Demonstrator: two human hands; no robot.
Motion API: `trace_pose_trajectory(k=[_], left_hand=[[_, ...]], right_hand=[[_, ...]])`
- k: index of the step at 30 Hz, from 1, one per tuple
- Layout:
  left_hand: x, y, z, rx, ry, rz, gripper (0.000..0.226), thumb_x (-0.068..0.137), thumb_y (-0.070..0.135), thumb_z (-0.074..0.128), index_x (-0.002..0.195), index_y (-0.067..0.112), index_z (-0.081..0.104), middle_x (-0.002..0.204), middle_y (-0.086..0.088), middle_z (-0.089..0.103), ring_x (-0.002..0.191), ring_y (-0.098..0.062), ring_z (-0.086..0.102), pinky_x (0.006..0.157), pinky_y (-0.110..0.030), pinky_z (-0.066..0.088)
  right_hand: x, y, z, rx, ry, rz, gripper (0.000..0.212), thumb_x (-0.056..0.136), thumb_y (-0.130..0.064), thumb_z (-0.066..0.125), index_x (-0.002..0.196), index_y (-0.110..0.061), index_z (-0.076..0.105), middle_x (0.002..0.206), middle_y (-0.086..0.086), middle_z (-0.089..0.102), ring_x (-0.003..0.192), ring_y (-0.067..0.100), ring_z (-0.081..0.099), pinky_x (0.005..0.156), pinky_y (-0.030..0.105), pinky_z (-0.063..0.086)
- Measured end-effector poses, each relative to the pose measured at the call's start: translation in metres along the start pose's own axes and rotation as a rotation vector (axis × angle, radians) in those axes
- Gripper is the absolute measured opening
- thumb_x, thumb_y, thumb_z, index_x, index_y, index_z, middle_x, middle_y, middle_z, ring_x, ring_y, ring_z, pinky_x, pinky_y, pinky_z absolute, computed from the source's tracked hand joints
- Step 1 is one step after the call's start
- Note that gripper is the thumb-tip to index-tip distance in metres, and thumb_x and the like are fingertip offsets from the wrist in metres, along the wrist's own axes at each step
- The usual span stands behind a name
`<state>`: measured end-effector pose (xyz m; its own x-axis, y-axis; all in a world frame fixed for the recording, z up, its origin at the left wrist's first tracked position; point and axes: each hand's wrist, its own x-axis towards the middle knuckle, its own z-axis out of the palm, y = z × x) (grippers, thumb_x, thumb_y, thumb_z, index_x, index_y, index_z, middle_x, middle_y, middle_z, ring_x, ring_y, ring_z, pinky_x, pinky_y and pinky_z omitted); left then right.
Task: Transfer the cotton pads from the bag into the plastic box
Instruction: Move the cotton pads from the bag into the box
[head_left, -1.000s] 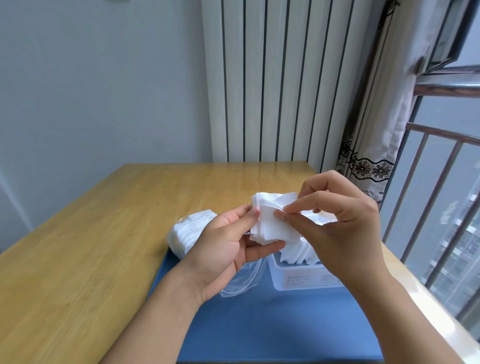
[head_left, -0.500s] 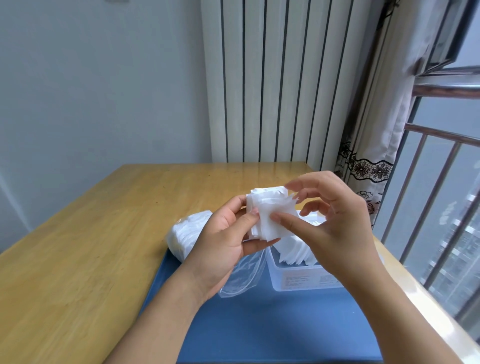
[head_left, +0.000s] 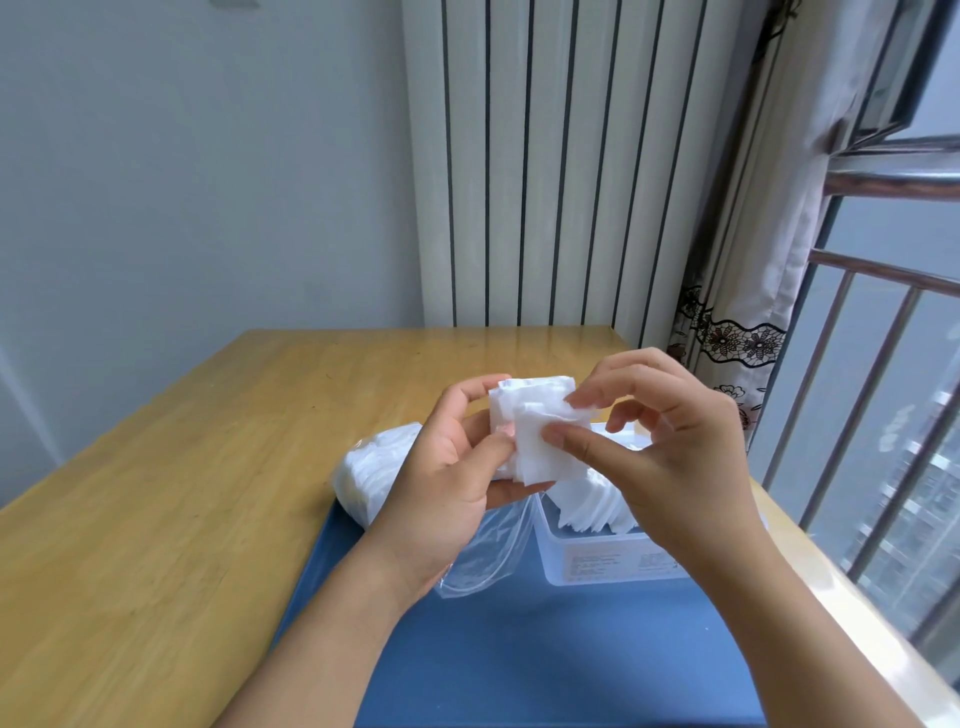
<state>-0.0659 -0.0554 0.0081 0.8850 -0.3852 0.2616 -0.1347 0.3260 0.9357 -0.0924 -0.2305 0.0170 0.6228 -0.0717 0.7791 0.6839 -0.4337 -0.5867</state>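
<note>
Since half a second before, the stack of square white cotton pads (head_left: 540, 431) had risen slightly and the right hand's (head_left: 670, 457) forefinger had come down onto its top edge. At the left, the clear plastic bag (head_left: 374, 473), still holding white pads, lay on the wooden table (head_left: 156, 493), partly hidden behind the left hand (head_left: 447, 483), whose fingers were closed around the stack. The right hand pinched the front pad between thumb and forefinger. Below sat the translucent plastic box (head_left: 613, 561) on the blue mat (head_left: 545, 665), pads inside; its label print was too small to read.
</note>
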Motion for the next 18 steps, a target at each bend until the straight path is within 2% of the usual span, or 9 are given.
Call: trace_pose_trajectory(k=[2,7,12,16,18], left_hand=[[-0.0005,-0.0002,0.0018,0.001,0.026,0.024,0.032,0.103,0.001,0.047,0.124,0.025,0.045,0.114,-0.002,0.076,0.098,-0.021,0.075,0.076,-0.034,0.062],[-0.0021,-0.0004,0.0045,0.018,0.003,0.078,0.028,0.102,0.003,0.049,0.110,0.025,0.034,0.117,-0.004,0.074,0.094,-0.022,0.075,0.080,-0.038,0.062],[-0.0016,-0.0004,0.0047,0.058,-0.010,0.123,0.031,0.103,0.002,0.048,0.102,0.029,0.033,0.119,-0.002,0.073,0.097,-0.026,0.075,0.081,-0.045,0.062],[-0.0018,-0.0005,0.0046,0.084,0.005,0.163,0.038,0.103,-0.002,0.048,0.092,0.033,0.036,0.127,-0.011,0.065,0.104,-0.039,0.072,0.079,-0.049,0.062],[-0.0022,0.0001,0.0048,0.104,0.001,0.177,0.037,0.103,-0.001,0.048,0.090,0.032,0.038,0.128,-0.012,0.064,0.104,-0.040,0.072,0.079,-0.051,0.062]], right_hand=[[0.0000,-0.0011,0.0004,0.022,0.016,0.027,0.034,0.067,-0.007,0.093,0.087,-0.021,0.069,0.088,-0.003,0.067,0.081,0.022,0.060,0.065,0.031,0.048],[-0.0001,-0.0009,0.0009,0.022,0.009,0.039,0.033,0.067,-0.005,0.092,0.085,-0.021,0.069,0.086,-0.004,0.067,0.079,0.020,0.060,0.066,0.028,0.047],[-0.0001,-0.0009,0.0012,0.091,0.016,0.080,0.039,0.067,-0.001,0.091,0.094,-0.020,0.070,0.084,-0.003,0.067,0.078,0.021,0.061,0.066,0.032,0.049],[0.0000,-0.0001,0.0003,0.092,0.023,0.069,0.030,0.069,0.000,0.089,0.086,-0.017,0.071,0.082,-0.005,0.069,0.076,0.016,0.060,0.065,0.028,0.047],[0.0004,0.0001,0.0002,0.087,0.023,0.072,0.029,0.069,-0.001,0.090,0.084,-0.018,0.071,0.080,-0.006,0.068,0.074,0.016,0.059,0.064,0.028,0.047]])
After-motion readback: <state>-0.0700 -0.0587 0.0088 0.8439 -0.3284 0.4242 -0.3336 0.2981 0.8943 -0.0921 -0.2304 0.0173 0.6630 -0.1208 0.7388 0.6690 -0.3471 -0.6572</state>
